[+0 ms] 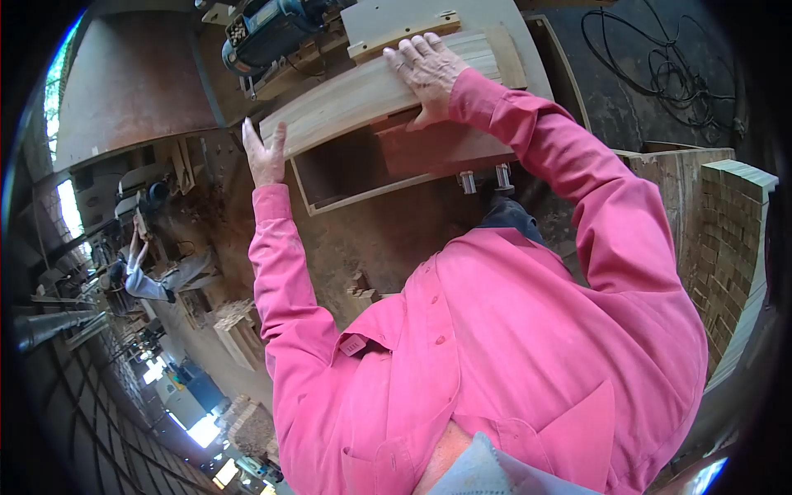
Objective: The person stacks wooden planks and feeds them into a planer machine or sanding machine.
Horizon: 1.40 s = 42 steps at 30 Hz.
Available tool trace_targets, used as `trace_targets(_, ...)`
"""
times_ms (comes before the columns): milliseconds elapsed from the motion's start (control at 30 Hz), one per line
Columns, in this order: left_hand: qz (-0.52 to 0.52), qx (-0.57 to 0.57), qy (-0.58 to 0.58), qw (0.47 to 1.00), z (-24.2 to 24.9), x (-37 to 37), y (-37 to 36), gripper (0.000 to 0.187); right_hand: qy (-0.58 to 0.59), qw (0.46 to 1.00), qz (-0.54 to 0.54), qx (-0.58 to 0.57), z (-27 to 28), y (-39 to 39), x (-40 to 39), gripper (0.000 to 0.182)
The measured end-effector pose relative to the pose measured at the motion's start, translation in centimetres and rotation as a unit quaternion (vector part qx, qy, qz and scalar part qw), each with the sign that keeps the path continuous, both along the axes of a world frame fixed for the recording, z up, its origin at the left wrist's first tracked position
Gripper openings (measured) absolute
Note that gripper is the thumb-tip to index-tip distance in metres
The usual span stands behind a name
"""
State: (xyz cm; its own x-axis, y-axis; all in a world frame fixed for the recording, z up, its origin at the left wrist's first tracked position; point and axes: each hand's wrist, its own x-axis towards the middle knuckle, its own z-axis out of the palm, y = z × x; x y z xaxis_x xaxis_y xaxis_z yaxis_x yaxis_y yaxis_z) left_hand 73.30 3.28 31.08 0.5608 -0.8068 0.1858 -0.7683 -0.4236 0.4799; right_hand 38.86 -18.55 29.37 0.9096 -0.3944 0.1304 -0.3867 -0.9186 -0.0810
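The long pale wooden board lies between the two hands, its long axis running from the left hand up and across to the right hand; each hand stands at one end of it, so neither has to travel to reach it. The right hand lies flat on top of the board's far end, fingers spread and pressed down on the face, the thumb hanging over the near edge; it presses rather than clasps, nothing closed inside it. The left hand is open too, palm turned toward the board's near end and fingers pointing up; it seems to butt against the end grain, though whether it truly touches or stands just off cannot be told from this view.

The board is light, planed wood with grain lines running along its length, straight-edged and much longer than it is wide; it rests tilted across the counter, above an open wooden box frame that sits just under the right forearm. Beyond the left hand's end of the board sits a blue motor; a short wooden block lies just past the right hand's fingertips, near the board's far edge. To the right of the right arm stand stacked wood pieces, well apart from the hands; a second person works far off to the left of the left hand.
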Motion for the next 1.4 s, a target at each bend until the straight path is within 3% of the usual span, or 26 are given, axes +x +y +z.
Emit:
trace_targets(67,-0.104,-0.010,-0.041,0.994,1.0,-1.6,0.1,0.119,-0.010,0.999,-0.011,-0.045,-0.3,0.4,0.1,0.137)
trace_targets(100,-0.100,-0.018,-0.037,0.994,1.6,-2.4,0.0,0.119,-0.005,0.999,-0.008,-0.052,-0.4,0.8,0.0,0.137)
trace_targets(167,-0.219,0.094,-0.174,0.955,2.5,-3.6,-0.9,0.130,-0.031,0.997,-0.017,-0.065,-0.4,0.9,0.0,0.136)
trace_targets(200,-0.216,0.083,-0.172,0.958,2.7,-4.0,-1.4,0.130,-0.025,0.996,-0.014,-0.084,-0.3,1.0,-0.1,0.133)
trace_targets(267,-0.232,0.184,-0.246,0.923,2.4,-4.1,-2.6,0.135,-0.039,0.994,-0.009,-0.100,-0.6,1.3,-0.2,0.132)
trace_targets(367,-0.242,0.209,-0.180,0.930,1.2,-3.1,-4.6,0.135,-0.053,0.991,-0.007,-0.126,0.0,1.3,-0.4,0.129)
trace_targets(533,-0.249,0.202,-0.221,0.921,2.3,-3.2,-5.7,0.123,-0.042,0.996,-0.001,-0.084,0.8,0.9,-0.1,0.126)
trace_targets(700,-0.230,0.245,-0.211,0.918,2.3,-2.2,-8.7,0.125,-0.014,0.998,-0.012,-0.057,0.9,-1.6,1.2,0.126)
trace_targets(1167,-0.196,0.306,-0.267,0.892,1.9,7.8,-28.5,0.127,-0.039,0.996,-0.009,-0.077,-0.8,-21.3,12.0,0.126)
trace_targets(1400,-0.219,0.243,-0.261,0.908,1.4,12.1,-35.3,0.123,-0.037,0.998,-0.014,-0.044,-0.2,-28.1,15.7,0.125)
